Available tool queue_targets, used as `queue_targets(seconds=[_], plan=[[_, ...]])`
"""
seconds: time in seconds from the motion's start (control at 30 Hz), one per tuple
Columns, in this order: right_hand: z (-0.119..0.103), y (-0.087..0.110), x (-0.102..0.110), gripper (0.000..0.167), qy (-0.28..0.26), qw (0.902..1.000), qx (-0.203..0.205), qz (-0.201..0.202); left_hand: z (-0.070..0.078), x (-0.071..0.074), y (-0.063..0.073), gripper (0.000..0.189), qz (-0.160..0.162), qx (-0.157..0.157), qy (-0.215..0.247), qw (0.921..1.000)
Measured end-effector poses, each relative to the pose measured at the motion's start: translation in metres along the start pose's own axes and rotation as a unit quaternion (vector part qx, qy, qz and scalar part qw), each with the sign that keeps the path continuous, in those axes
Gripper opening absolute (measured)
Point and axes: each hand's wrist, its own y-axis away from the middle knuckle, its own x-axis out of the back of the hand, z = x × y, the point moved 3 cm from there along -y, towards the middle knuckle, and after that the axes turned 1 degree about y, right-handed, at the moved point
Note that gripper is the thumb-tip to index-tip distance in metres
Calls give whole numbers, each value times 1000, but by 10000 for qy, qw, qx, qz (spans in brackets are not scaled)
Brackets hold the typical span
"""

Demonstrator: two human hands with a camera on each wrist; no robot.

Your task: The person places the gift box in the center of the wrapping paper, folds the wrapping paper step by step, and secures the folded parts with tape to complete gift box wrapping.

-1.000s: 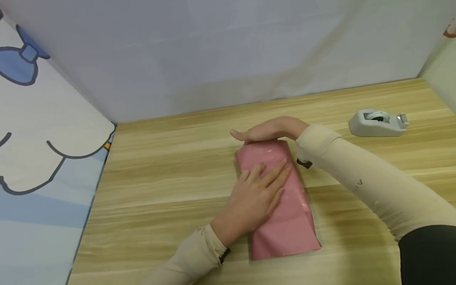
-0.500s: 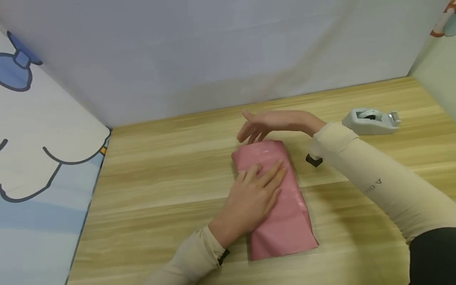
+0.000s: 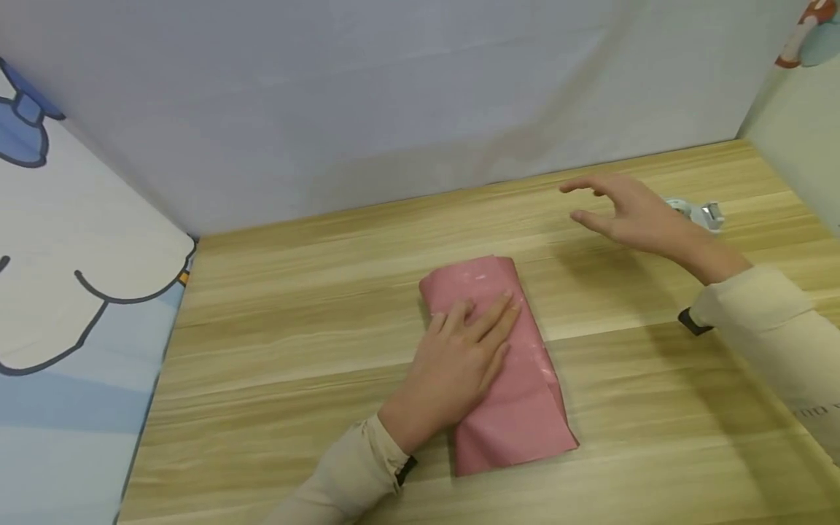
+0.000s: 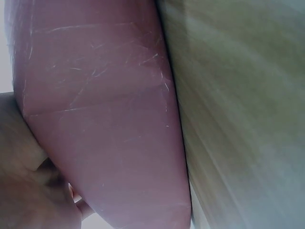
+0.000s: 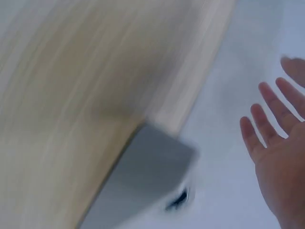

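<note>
A package wrapped in pink paper (image 3: 518,408) lies on the wooden table, its near end flaring into a loose paper edge. My left hand (image 3: 453,364) rests flat on top of it, fingers stretched toward the upper right. In the left wrist view the creased side of the pink package (image 4: 109,119) fills the middle, with the palm at its left. My right hand (image 3: 636,211) is in the air to the right, fingers spread and holding nothing. It partly hides a pale grey tape dispenser (image 3: 709,215) in the head view. The right wrist view shows the dispenser (image 5: 143,176) blurred, beside the hand.
The wooden table (image 3: 295,350) ends at a pale cloth wall (image 3: 367,109) behind. A printed panel with blue and white cartoon shapes (image 3: 79,292) borders the left side. Another pale panel (image 3: 800,131) stands at the right.
My right hand has left the far end of the pink package and moved right to the tape dispenser. The left hand stays on the package.
</note>
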Motion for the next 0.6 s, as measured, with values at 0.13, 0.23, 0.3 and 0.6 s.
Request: queue_targets(seconds=[0.13, 0.23, 0.3, 0.6], plan=[[26, 15, 19, 73, 1370, 9903, 132, -193, 0, 0, -1, 55, 11, -16, -25, 10000], [45, 24, 28, 84, 2053, 9772, 29, -543, 0, 0, -2, 54, 27, -48, -30, 10000], [55, 29, 31, 84, 2310, 9700, -74, -760, 0, 0, -2, 54, 18, -66, -37, 10000], [79, 38, 36, 66, 2277, 9649, -440, -1230, 3, 0, -4, 54, -97, -47, 26, 9999]])
